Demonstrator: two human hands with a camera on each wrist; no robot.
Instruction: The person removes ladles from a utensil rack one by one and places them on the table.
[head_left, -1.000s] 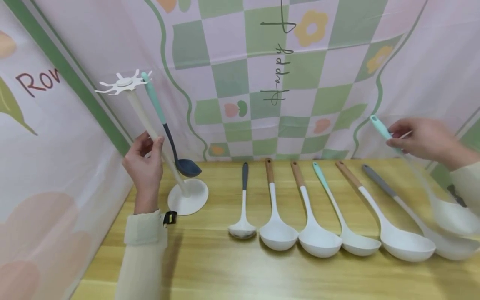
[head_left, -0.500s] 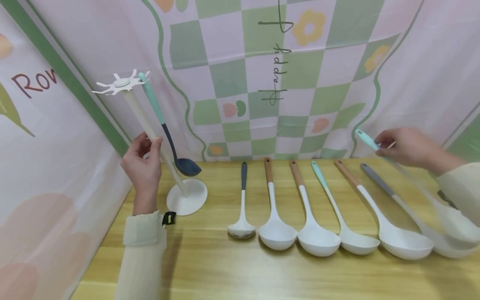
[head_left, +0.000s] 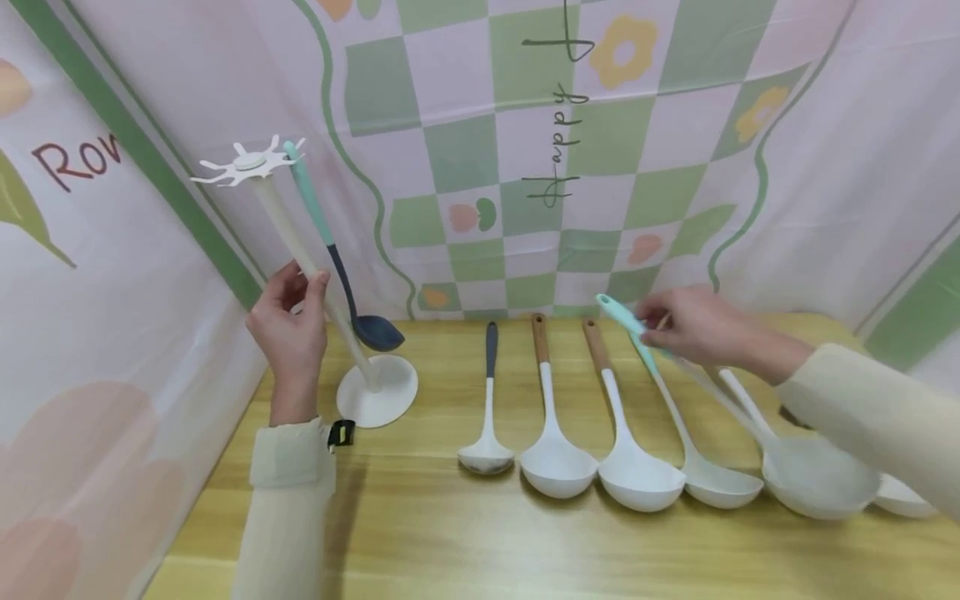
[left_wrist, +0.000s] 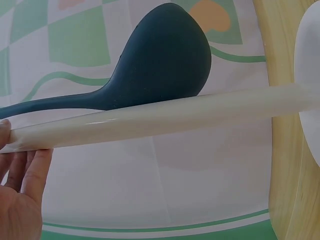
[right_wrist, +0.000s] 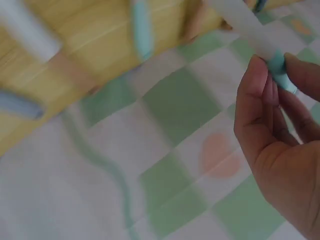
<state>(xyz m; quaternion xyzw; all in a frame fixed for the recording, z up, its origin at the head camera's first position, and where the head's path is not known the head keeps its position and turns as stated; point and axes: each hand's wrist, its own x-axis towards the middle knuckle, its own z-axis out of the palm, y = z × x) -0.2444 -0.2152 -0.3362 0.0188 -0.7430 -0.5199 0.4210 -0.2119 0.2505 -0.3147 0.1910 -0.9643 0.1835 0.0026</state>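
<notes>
Left hand [head_left: 288, 333] gripped the tilted white rack pole [head_left: 300, 258]; right hand [head_left: 686, 325] pinched the mint-handled white ladle [head_left: 810, 462] near its tip, so its bowl risked clipping ladles right of the rack.

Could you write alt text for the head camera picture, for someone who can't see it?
A person's right hand lifts a mint-handled white ladle above a row of ladles lying on a wooden table, while the left hand grips the pole of a white utensil stand. A dark blue ladle already hangs from the stand.
</notes>
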